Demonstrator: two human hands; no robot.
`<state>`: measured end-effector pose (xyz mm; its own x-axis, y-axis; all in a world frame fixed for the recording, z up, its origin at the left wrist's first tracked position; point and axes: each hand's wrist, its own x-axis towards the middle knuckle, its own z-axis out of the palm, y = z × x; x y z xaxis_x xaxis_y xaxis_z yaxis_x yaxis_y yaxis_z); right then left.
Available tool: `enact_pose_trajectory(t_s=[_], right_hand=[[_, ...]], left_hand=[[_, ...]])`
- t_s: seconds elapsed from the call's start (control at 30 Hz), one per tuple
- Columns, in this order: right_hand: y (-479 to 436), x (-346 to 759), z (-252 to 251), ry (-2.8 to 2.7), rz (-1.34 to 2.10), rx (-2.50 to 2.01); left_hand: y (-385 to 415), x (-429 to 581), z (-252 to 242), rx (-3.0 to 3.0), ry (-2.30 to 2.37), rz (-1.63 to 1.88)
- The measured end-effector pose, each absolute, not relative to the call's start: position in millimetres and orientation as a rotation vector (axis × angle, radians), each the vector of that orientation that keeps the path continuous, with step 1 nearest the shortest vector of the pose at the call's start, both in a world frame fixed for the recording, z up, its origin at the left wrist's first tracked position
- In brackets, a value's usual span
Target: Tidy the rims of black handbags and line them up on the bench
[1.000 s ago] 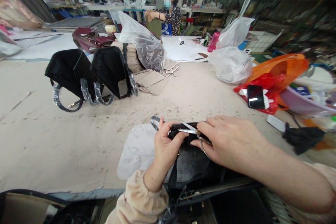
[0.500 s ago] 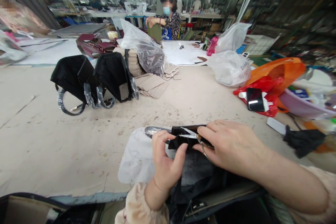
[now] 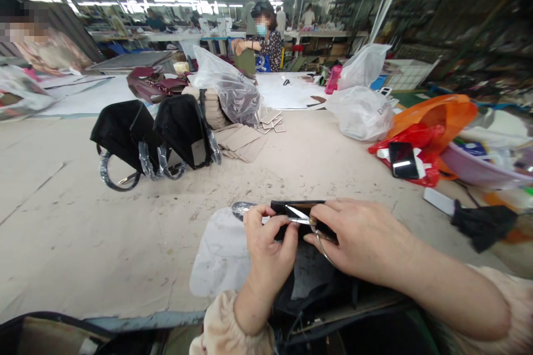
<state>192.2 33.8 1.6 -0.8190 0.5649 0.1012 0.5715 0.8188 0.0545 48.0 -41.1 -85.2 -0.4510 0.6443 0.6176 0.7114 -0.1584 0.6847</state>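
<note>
My right hand point(image 3: 353, 233) is closed around a pair of scissors point(image 3: 302, 219), whose blades stand apart and point left. Just left of them, my left hand point(image 3: 272, 247) pinches the black fabric edge of a bag point(image 3: 297, 205) between thumb and fingers. The scissor tips lie close to the left fingertips, and the exact spot under them is hidden. A plastic-wrapped handle point(image 3: 241, 209) shows beyond my left fingers. Beneath the hands the black bag hangs toward the table's front edge, next to a translucent white sheet point(image 3: 220, 255).
Two black bags point(image 3: 179, 127) with wrapped handles stand at the left, beside loose cardboard pieces point(image 3: 241, 141) and a plastic bag point(image 3: 229, 83). On the right are a phone point(image 3: 403, 161), an orange bag point(image 3: 437, 111) and a lilac basin point(image 3: 478, 166). A person point(image 3: 266, 39) stands across the table.
My left fingers have closed in on the fabric edge near the blades; the raised black flap between the fingers no longer shows. The view has shifted slightly.
</note>
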Motion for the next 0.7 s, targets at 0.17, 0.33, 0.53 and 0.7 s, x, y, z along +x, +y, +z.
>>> enact_pose_trajectory(t_s=[0.17, 0.33, 0.53, 0.7], right_hand=[[32.9, 196.4, -0.3, -2.9, -0.085, -0.964], [32.9, 197.7, -1.4, -2.914, -0.139, -0.948], [31.1, 191.6, -1.9, -2.891, -0.265, -0.975], [27.6, 190.6, -1.3, -2.898, -0.299, -0.935]], left_hand=[[-42.9, 52.4, -94.1, -1.631, -1.896, -1.751], [-41.7, 54.3, -104.1, -1.623, -1.819, -1.781], [-38.9, 53.8, -110.3, -1.6, -1.76, -1.823], [-38.3, 54.8, -113.5, -1.603, -1.77, -1.843]])
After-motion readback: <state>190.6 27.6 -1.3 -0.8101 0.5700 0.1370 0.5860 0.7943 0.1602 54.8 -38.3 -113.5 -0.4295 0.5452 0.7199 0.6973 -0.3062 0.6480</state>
